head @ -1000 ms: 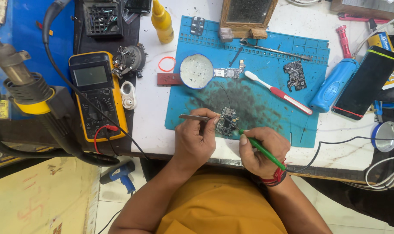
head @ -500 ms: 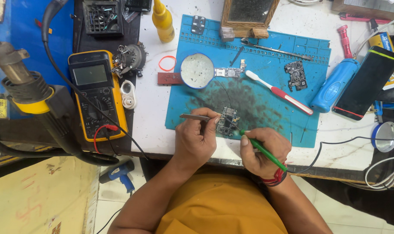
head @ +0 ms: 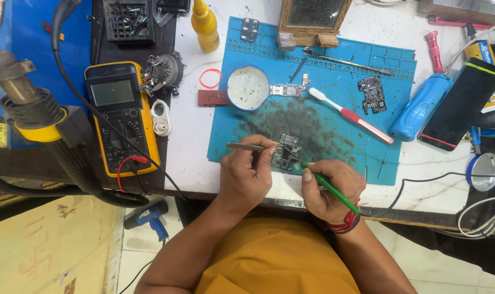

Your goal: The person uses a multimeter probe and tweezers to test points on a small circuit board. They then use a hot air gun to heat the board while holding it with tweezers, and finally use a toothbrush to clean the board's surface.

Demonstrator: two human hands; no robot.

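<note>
Centrally, between the two hands, a small circuit board [head: 286, 151] is seen lying on the blue work mat [head: 334, 71], near the mat's front edge. The left hand [head: 246, 175] is closed on slim metal tweezers [head: 246, 146], which are held level, their free end sticking out to the hand's left; the thumb and forefinger are pinched beside the board's left edge, and whether the tips touch the board cannot be told. The right hand [head: 330, 188] is wrapped around a green-handled tool [head: 330, 188], held like a pen, its front end brought to the board's lower right side; the tip itself is too small to be made out. A red band [head: 347, 222] is worn at the right wrist.

Beyond the left hand, a round magnifier [head: 248, 87] is laid on the mat, with a narrow board just beside it. Beyond the right hand, a red and white toothbrush [head: 350, 115] is laid aslant, and farther off a second dark board [head: 372, 93]. Well to the left of the left hand, off the mat, a yellow multimeter [head: 118, 117] is placed.
</note>
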